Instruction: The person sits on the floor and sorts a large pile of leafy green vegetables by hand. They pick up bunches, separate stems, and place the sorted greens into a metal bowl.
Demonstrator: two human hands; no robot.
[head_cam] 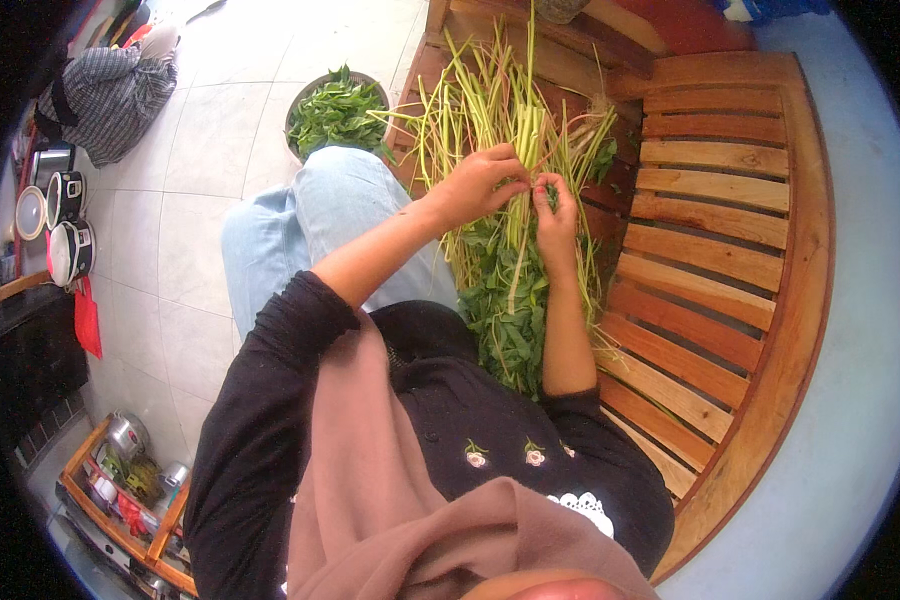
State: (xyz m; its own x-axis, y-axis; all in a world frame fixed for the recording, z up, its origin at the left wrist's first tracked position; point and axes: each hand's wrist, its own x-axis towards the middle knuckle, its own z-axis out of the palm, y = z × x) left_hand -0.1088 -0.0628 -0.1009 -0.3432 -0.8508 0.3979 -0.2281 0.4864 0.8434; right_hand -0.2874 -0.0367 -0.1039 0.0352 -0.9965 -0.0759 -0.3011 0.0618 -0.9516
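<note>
My left hand (487,184) and my right hand (555,217) meet over a bundle of leafy green stems (526,139) on the wooden bench. Fingertips of both hands pinch a thin strand at the bundle's middle; whether it is a tie or a stem is too small to tell. Pale green stalks point away from me, while the leaves (506,307) lie towards my body. A narrow tan strip (519,274) trails down over the leaves. More cut stalks (450,105) lie loose around and under the bundle.
Left of the bench, a round basin (292,112) holds picked leaves. The slatted bench back (709,240) rises at right. Another person (112,97) in checked cloth is at upper left on the tiled floor (202,247). Rice cookers (71,251) and a wooden rack of pots (105,517) stand leftward.
</note>
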